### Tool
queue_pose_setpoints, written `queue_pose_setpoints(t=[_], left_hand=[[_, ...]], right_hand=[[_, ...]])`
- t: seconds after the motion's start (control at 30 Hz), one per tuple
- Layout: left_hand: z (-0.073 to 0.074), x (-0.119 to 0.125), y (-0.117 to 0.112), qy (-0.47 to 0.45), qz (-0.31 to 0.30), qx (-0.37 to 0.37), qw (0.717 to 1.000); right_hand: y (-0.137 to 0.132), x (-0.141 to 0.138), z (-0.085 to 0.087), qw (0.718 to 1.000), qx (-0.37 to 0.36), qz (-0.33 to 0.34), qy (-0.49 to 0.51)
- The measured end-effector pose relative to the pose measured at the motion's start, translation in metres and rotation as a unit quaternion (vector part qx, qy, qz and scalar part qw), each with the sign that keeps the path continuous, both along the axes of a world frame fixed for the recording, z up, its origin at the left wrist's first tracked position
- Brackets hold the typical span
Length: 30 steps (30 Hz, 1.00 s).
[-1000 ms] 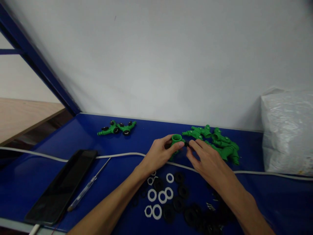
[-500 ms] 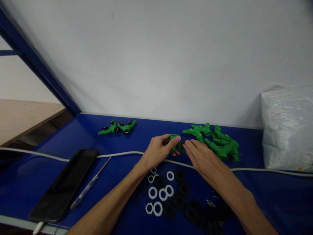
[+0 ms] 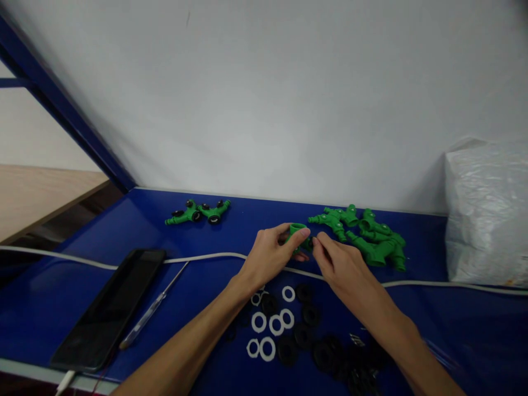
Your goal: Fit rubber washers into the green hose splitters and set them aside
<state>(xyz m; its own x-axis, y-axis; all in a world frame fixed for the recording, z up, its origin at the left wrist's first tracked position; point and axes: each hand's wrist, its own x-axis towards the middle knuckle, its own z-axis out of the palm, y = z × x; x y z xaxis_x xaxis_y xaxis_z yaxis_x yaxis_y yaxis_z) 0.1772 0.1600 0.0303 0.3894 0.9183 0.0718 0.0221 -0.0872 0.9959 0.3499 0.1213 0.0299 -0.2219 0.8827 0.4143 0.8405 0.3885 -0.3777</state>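
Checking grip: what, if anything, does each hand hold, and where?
Left hand: green fitting, by its body. Right hand: at a small dark part; hold unclear.

Smooth plastic fitting (image 3: 294,231), glossy phone screen (image 3: 109,308), crinkled plastic bag (image 3: 487,214)

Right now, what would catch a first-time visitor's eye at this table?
Probably the bright green plastic fitting in the left hand, mid-table, with the right hand pinching a small black part beside it. Beyond the right hand lies a pile of green branched plastic fittings; nearer the viewer, flat white rings stand out on the blue table.
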Motion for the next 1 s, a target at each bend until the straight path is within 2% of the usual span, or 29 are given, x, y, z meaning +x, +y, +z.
queue_pose_setpoints(t=[0.17, 0.37, 0.5, 0.63, 0.8, 1.0], left_hand=[[-0.001, 0.002, 0.0, -0.016, 0.015, -0.004, 1.0], [-0.001, 0.0, 0.001, -0.013, 0.014, -0.005, 1.0], [-0.001, -0.002, 0.001, 0.019, 0.013, 0.004, 1.0], [-0.002, -0.004, 0.003, 0.061, 0.013, 0.004, 0.998], [-0.003, -0.005, 0.005, 0.086, 0.006, -0.001, 0.996], [-0.007, -0.006, 0.009, 0.109, 0.011, -0.029, 0.994]], right_hand=[[-0.004, -0.007, 0.002, 0.995, -0.043, -0.045, 0.077], [-0.002, -0.005, 0.005, 0.991, -0.08, -0.015, 0.103], [0.001, 0.0, -0.003, 0.999, -0.021, 0.002, 0.031], [0.006, 0.009, -0.015, 0.991, 0.062, 0.031, -0.116], [0.003, 0.014, -0.015, 0.97, 0.065, 0.034, -0.23], [-0.003, 0.008, -0.009, 0.957, 0.054, 0.021, -0.283]])
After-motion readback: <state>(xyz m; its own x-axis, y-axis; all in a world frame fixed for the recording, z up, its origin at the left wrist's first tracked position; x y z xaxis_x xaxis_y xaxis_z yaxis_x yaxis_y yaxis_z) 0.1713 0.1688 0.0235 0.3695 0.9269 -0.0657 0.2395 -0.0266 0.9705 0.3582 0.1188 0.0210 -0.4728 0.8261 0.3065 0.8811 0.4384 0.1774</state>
